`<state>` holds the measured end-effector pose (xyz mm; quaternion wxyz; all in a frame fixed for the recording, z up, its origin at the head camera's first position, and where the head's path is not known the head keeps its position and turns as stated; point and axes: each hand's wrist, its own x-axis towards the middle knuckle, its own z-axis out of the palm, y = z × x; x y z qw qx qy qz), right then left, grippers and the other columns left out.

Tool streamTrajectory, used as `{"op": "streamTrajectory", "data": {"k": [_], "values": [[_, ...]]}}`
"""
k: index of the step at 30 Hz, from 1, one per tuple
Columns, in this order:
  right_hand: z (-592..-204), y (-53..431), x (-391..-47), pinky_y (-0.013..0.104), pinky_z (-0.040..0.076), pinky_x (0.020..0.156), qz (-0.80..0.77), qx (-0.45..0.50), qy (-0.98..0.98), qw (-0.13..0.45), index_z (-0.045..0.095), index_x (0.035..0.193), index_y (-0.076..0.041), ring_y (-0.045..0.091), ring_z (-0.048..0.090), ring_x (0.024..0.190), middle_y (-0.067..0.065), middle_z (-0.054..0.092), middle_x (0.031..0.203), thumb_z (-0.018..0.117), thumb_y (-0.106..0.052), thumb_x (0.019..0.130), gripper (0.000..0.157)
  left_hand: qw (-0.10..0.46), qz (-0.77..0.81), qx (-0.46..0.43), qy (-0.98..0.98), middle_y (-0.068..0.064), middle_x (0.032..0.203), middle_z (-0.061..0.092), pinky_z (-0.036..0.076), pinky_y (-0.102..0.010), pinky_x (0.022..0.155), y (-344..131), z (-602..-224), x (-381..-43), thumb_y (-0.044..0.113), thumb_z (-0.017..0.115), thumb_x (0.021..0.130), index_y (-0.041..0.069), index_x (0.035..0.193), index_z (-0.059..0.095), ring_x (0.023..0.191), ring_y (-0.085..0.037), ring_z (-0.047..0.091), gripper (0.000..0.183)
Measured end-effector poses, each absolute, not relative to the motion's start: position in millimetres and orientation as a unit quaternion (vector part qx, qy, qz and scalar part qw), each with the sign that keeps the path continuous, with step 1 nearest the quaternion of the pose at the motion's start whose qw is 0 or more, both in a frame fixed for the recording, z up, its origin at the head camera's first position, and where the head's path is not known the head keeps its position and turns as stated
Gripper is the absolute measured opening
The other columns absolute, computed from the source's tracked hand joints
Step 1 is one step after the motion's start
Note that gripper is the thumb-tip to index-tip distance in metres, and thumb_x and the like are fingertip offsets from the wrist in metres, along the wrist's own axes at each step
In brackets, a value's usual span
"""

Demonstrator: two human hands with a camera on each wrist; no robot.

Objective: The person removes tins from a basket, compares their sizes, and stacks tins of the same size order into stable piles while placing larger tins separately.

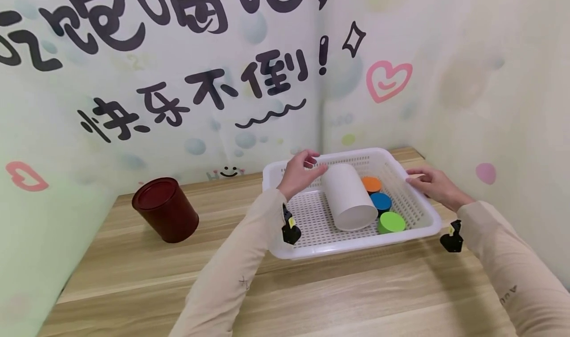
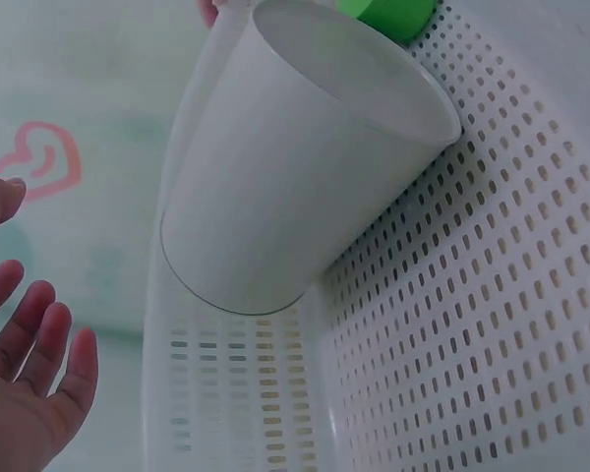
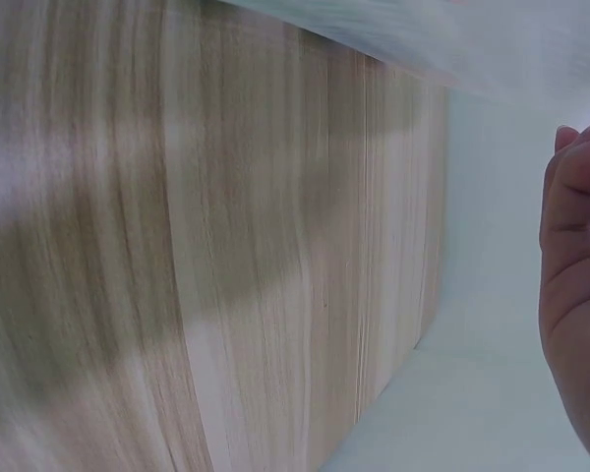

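Note:
A white perforated plastic basket [image 1: 347,249] stands on the wooden table. Inside it a white cylindrical container [image 1: 347,191] lies on its side, one round end facing me. Along its right side sit three small round pieces with an orange top [image 1: 371,184], a blue top [image 1: 381,201] and a green top [image 1: 392,222]. My left hand [image 1: 303,172] hovers by the container's far end with its fingers spread and nothing in them; the left wrist view shows a gap there. At the basket's right rim, my right hand [image 1: 437,184] holds the edge with curled fingers.
A dark red lidded can [image 1: 166,209] stands on the left part of the wooden table [image 1: 213,277]. Behind the table rises a wall [image 1: 213,154] with black lettering, and another wall [image 1: 503,129] closes off the right side.

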<state>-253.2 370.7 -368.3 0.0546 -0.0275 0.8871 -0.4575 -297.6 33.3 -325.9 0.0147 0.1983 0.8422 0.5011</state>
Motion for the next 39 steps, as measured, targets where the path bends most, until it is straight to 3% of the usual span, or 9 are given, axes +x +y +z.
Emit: {"op": "streamTrajectory", "data": {"k": [15, 21, 32, 39], "values": [[-370.9, 373.7, -255.2, 0.037, 0.051, 0.068, -0.474, -0.031, 0.878, 0.057, 0.036, 0.128, 0.003, 0.022, 0.059, 0.080, 0.029, 0.051, 0.107, 0.050, -0.030, 0.090, 0.053, 0.161, 0.446, 0.192, 0.859, -0.016, 0.123, 0.040, 0.043, -0.032, 0.080, 54.4, -363.3, -305.6, 0.028, 0.066, 0.079, 0.014, 0.136, 0.031, 0.104, -0.025, 0.046, 0.069], [-371.9, 375.1, -256.4, 0.035, 0.051, 0.067, -0.478, -0.030, 0.877, 0.050, 0.038, 0.127, 0.003, 0.020, 0.060, 0.078, 0.029, 0.052, 0.105, 0.051, -0.028, 0.090, 0.050, 0.174, 0.421, 0.176, 0.872, -0.017, 0.131, 0.025, 0.039, -0.036, 0.089, 63.7, -367.9, -307.0, 0.035, 0.068, 0.076, 0.020, 0.137, 0.031, 0.105, -0.025, 0.044, 0.073], [-371.5, 371.3, -256.5, 0.037, 0.051, 0.068, -0.477, -0.029, 0.877, 0.053, 0.037, 0.128, 0.003, 0.023, 0.059, 0.080, 0.030, 0.051, 0.107, 0.051, -0.028, 0.090, 0.051, 0.189, 0.433, 0.172, 0.865, -0.017, 0.134, 0.016, 0.032, -0.038, 0.096, 64.6, -373.2, -306.0, 0.036, 0.068, 0.076, 0.026, 0.142, 0.019, 0.117, -0.027, 0.031, 0.082], [-372.0, 373.3, -255.5, 0.039, 0.051, 0.068, -0.478, -0.029, 0.877, 0.051, 0.037, 0.128, 0.003, 0.025, 0.059, 0.080, 0.031, 0.050, 0.108, 0.050, -0.029, 0.090, 0.051, 0.251, 0.441, 0.170, 0.845, -0.014, 0.140, 0.007, 0.045, -0.035, 0.081, 53.8, -376.3, -310.4, 0.034, 0.064, 0.080, 0.031, 0.142, 0.015, 0.118, -0.028, 0.031, 0.079]]}}
